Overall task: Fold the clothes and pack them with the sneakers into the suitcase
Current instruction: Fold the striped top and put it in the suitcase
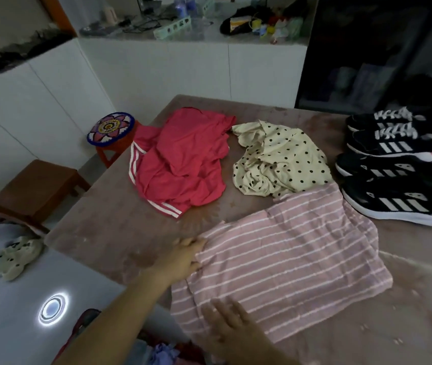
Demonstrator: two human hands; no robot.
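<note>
Soft, thin pink striped top (288,259), flat on the table (104,227) right under the fingers (191,242). Light and floppy, quick to bunch up. Best taken by an edge or corner. Left hand (183,259) at its left edge, fingers nearly straight; pinching or only touching, hard to tell. Right hand (228,322) spread flat, pressing the near part, gripping nothing.

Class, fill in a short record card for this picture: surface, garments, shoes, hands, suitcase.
surface: pinkish table
garments: pink striped garment spread flat nearest the person; red garment and polka-dot garment crumpled beyond it
shoes: four black sneakers in a row at the table's right edge
hands: left hand at the striped garment's left edge, grip unclear; right hand flat on its near part, blurred
suitcase: not clearly visible
</note>
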